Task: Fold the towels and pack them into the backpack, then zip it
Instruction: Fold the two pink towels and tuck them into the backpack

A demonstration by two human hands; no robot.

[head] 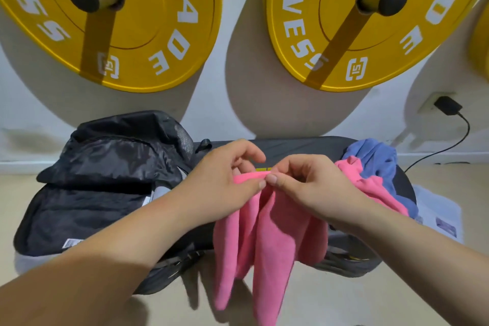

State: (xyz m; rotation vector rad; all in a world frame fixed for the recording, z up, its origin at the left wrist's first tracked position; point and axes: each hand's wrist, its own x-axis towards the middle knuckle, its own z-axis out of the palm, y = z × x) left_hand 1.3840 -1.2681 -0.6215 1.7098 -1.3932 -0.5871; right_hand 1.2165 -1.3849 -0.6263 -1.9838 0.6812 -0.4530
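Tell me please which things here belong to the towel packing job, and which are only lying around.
Job: pink towel pinched by left hand and right hand; second pink towel; blue towel; open backpack.

Lying about: yellow weight plates; charger; paper.

Head view, probably near, downward-forward.

my left hand (222,177) and right hand (312,185) are bare, no gloves, rings or watch on either. both forearms are uncovered right down to the frame's lower edge, no sleeve showing. my fingernails are short and plain.
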